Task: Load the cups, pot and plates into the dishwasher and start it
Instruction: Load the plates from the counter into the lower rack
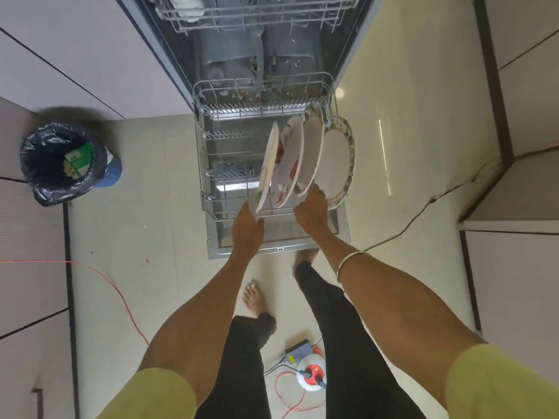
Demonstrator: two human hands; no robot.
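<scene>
Four plates stand on edge in the lower rack point(202, 164) of the open dishwasher point(169, 55), all crowded toward the rack's right side and leaning rightward. Counting from the rack's middle outward, the first plate point(267, 167) is white with a little green at its near rim, the second plate point(289, 164) carries red and white markings, the third plate point(311, 152) is mostly white, and the fourth plate point(337, 160) has a patterned border and sits at the rack's right wall. The left hand point(248, 225) reaches to the near edge of the rack, its fingers at the bottom rim of the first plate; whether they pinch it or only touch it cannot be told. The right hand point(311, 210), with a ring on one finger and a bangle point(351, 261) on the wrist, has its fingers curled at the near rim of the third plate, close beside the fourth. The hands are apart, with the second plate's rim between them. Beyond the lower rack, deeper in the machine, the upper rack point(257, 22) shows at the top. Left of the rack, well apart on the floor point(136, 207), stands a bin point(65, 164) lined with a black bag, with a green carton inside. Nearer the person than the rack, an orange cord point(106, 276) and an extension reel point(310, 375) lie on the floor by the bare feet.
</scene>
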